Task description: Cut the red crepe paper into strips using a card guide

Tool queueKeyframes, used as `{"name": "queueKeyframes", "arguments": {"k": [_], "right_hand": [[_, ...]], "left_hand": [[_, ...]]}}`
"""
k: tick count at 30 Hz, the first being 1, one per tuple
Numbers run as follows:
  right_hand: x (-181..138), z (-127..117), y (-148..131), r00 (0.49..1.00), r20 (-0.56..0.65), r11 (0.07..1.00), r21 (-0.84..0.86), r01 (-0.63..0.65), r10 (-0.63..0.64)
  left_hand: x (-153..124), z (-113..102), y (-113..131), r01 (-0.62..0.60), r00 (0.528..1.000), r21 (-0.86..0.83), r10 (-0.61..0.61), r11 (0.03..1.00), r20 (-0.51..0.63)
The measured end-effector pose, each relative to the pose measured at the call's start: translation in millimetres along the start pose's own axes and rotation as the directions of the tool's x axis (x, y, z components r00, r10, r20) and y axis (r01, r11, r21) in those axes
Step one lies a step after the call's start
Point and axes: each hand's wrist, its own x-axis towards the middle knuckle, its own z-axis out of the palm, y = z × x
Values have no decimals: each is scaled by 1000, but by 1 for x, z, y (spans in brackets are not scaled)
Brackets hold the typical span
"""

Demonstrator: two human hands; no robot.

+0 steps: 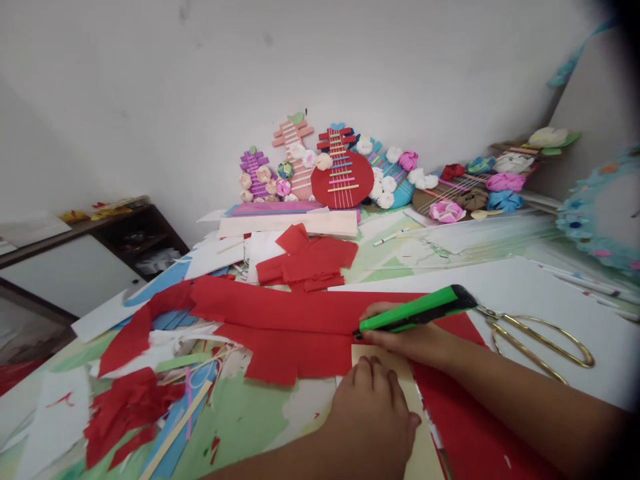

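My right hand (385, 330) grips a green utility knife (415, 310), its tip end low on a long red sheet (300, 312) that lies across the table. My left hand (373, 407) rests palm down, fingers apart, on a beige card strip (420, 410). The card's far end meets the red sheet just below the knife. A notched red cutout (280, 357) adjoins the sheet's near side. More red material (480, 427) lies under my right forearm. Whether the knife's blade touches the sheet is too small to tell.
Gold-handled scissors (535, 340) lie right of the knife. Red scraps (125, 407) and a blue strip (175, 427) litter the left. Lute-shaped crafts with paper flowers, including a red one (343, 177), lean on the wall. A dark-topped cabinet (95, 253) stands at left.
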Motion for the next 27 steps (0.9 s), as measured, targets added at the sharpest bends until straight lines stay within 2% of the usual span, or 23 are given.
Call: {"name": "queueKeyframes", "arguments": {"k": [7, 11, 17, 22, 27], "right_hand": [[0, 1, -5, 999, 28, 999, -40, -28, 29], [0, 2, -3, 999, 52, 1000, -26, 9, -7], [3, 3, -3, 996, 74, 995, -72, 63, -58], [3, 4, -6, 995, 79, 993, -92, 71, -64], [1, 4, -11, 999, 41, 996, -84, 5, -2]], "left_hand": [[-1, -3, 1, -12, 1000, -10, 12, 1000, -16], [-1, -1, 0, -57, 997, 37, 59, 998, -55], [0, 3, 0, -26, 999, 68, 28, 997, -39], [-1, 5, 0, -46, 997, 69, 50, 997, -51], [-1, 5, -1, -16, 999, 45, 18, 999, -38]]}}
